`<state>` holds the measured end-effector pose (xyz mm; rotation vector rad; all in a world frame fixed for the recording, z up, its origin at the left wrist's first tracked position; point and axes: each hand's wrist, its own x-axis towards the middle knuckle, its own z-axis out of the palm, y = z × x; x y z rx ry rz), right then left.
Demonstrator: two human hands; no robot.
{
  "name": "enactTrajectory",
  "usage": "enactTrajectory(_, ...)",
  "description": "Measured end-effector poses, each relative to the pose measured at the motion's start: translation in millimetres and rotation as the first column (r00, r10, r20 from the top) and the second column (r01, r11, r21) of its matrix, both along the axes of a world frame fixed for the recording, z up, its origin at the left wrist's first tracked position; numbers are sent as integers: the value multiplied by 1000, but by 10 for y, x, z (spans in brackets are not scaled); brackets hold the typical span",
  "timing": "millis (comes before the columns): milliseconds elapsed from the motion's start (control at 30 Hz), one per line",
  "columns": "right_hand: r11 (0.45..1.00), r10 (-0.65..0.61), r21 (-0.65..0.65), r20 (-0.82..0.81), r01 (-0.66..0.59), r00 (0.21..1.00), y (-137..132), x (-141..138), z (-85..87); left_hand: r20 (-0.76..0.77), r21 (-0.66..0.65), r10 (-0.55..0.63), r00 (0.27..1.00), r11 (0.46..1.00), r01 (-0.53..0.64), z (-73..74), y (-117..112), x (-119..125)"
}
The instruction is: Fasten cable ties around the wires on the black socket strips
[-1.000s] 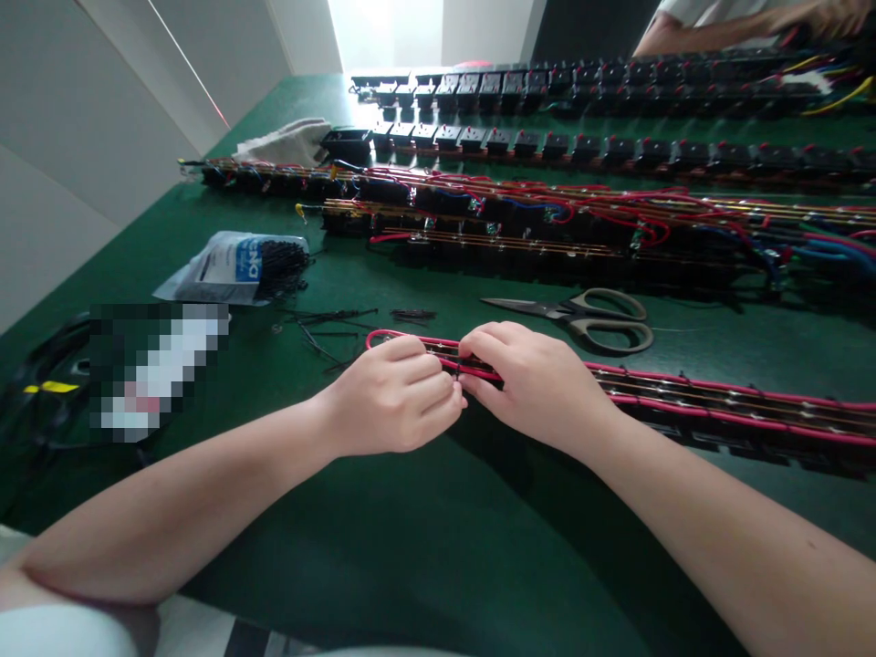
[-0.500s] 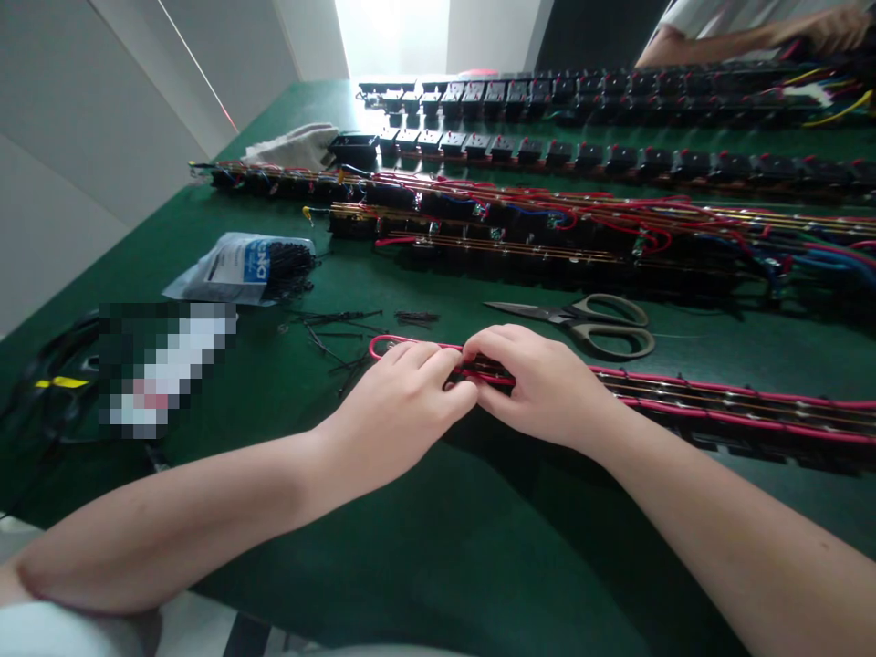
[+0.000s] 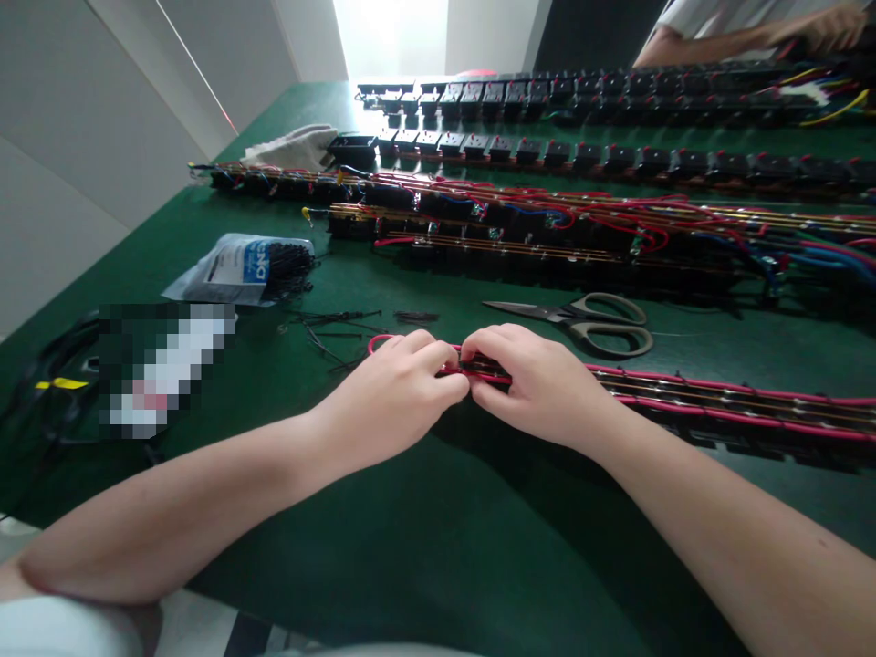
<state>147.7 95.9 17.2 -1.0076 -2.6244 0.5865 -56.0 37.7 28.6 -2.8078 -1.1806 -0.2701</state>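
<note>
A long black strip with brass rods and a red wire (image 3: pixel 753 399) along each edge lies across the table's right side. Its red wire bends in a loop at the left end. My left hand (image 3: pixel 403 388) is closed over that end, thumb and fingers curled in around the wired strip. Right beside it, my right hand (image 3: pixel 530 383) curls round the same strip, fingertips nearly touching those of the left. Whatever small part lies between the fingertips is hidden. Small black ties bind the wire further right. Scissors (image 3: pixel 578 319) lie just beyond my right hand.
Loose black cable ties (image 3: pixel 335 319) and an opened bag of ties (image 3: pixel 239 269) lie to the left. Nearer is a coiled black cable (image 3: pixel 51 392). Several wired strips (image 3: pixel 513 205) span the back, beside a cloth (image 3: pixel 291 146). Another person's hand (image 3: pixel 828 27) shows at far right.
My left hand has shifted slightly up and left, its fingers drawn a little further from the right hand's knuckles. The right hand stays almost in place on the strip.
</note>
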Motion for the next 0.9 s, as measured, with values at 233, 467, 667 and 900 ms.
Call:
enactTrajectory(233, 1000, 16, 24, -11, -16, 1000, 2, -1, -5, -46, 163, -1, 999, 987, 9, -20, -79, 44)
enactTrajectory(467, 1000, 5, 26, -19, -5, 1000, 5, 6, -28, -75, 338, -74, 994, 936, 95, 4, -101, 69)
enactTrajectory(667, 1000, 20, 5, -32, -20, 999, 22, 27, -22, -32, 270, -42, 999, 962, 49, -8, -106, 80)
enactTrajectory(900, 994, 39, 100, 2, -39, 999, -2, 13, -42, -20, 280, -129, 991, 951, 129, -29, -52, 41)
